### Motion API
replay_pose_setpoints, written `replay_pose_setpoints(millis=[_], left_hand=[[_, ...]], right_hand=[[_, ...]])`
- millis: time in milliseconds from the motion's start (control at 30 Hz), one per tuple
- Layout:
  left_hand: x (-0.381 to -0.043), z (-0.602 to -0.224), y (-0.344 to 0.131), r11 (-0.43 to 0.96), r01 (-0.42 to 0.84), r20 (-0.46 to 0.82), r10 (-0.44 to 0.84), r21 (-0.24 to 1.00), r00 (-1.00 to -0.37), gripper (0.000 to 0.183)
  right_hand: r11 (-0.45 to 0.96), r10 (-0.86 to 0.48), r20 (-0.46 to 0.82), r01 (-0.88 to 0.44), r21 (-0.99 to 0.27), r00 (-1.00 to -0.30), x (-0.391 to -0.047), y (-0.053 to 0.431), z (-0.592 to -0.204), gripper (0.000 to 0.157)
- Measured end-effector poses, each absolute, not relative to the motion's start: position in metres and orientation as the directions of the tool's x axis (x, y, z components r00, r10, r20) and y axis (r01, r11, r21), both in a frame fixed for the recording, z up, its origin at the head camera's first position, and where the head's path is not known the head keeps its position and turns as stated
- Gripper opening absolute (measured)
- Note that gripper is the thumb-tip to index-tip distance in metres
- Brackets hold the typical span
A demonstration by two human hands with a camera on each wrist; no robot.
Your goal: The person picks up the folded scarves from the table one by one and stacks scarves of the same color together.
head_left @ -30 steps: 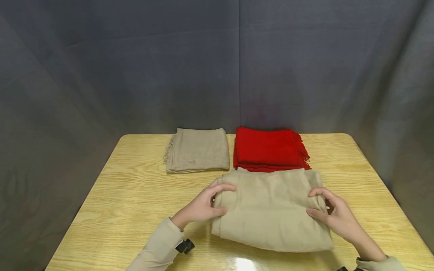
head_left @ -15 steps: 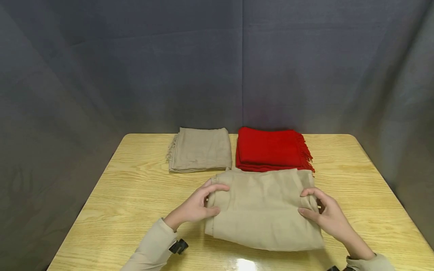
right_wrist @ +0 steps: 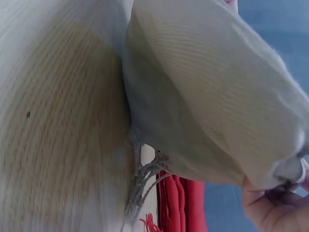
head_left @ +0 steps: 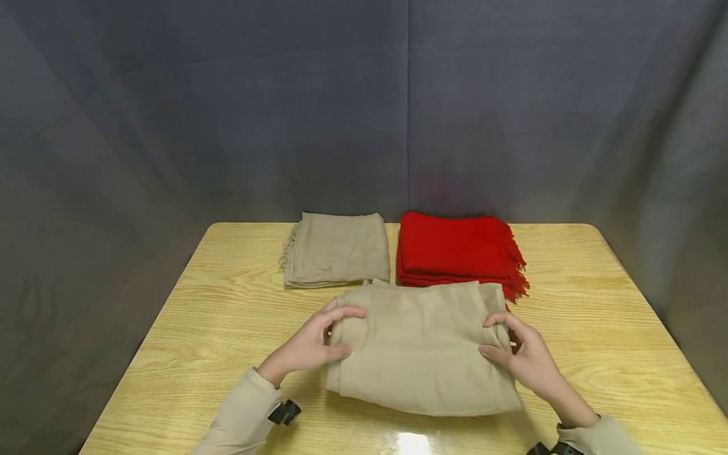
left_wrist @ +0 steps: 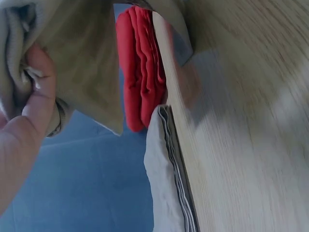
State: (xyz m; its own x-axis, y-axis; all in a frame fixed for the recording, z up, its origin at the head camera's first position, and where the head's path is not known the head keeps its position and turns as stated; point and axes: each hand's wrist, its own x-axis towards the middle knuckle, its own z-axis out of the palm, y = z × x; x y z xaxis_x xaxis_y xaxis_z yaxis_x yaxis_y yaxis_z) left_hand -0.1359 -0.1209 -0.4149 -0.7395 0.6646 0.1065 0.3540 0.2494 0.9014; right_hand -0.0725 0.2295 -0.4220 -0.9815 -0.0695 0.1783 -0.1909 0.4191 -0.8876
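In the lower centre of the head view, both hands are gripping a folded tan cloth (head_left: 421, 354) by its side edges: the left hand (head_left: 304, 344) is curling round one edge, its thumb and a finger parting over the top face, and the right hand (head_left: 526, 357) is pinching bunched layers at the other. Two pieces are already lying folded in the upper middle of that view, a beige cloth (head_left: 341, 249) left of centre and a red cloth (head_left: 455, 246) just beside it, so those two are looking finished. The tan cloth is appearing largely folded too, though its top edge is running uneven, and a loose fringe (right_wrist: 145, 181) is hanging toward the bottom of the right wrist view. Its layers are sagging between the hands above the counter (head_left: 227, 341); whether its underside is touching the wood, the pictures are not showing. What is seemingly remaining is this one piece, which is not yet lying flat and released like the other two
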Motion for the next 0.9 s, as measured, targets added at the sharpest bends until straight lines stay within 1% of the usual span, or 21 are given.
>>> replay_pose_setpoints(millis=[200, 500, 600, 700, 900], left_hand=[[-0.136, -0.415, -0.130, 0.262, 0.346, 0.100, 0.652, 0.901, -0.751, 0.052], [-0.137, -0.421, -0.137, 0.347, 0.353, 0.056, 0.640, 0.869, -0.766, 0.052], [-0.139, -0.423, -0.137, 0.352, 0.363, 0.058, 0.644, 0.863, -0.763, 0.052], [-0.140, -0.425, -0.140, 0.360, 0.346, 0.040, 0.640, 0.866, -0.768, 0.052], [-0.143, -0.431, -0.146, 0.404, 0.298, -0.035, 0.641, 0.865, -0.767, 0.051]], right_hand=[[0.407, -0.072, 0.164, -0.179, -0.896, -0.984, -0.077, 0.220, -0.427, 0.033], [0.386, -0.082, 0.111, -0.134, -0.913, -0.990, -0.080, 0.209, -0.442, 0.033], [0.396, -0.080, 0.096, -0.120, -0.910, -0.992, -0.082, 0.206, -0.446, 0.033], [0.407, -0.094, 0.060, -0.093, -0.909, -0.994, -0.085, 0.203, -0.451, 0.033], [0.476, -0.127, 0.001, -0.062, -0.877, -0.992, -0.088, 0.195, -0.463, 0.032]])
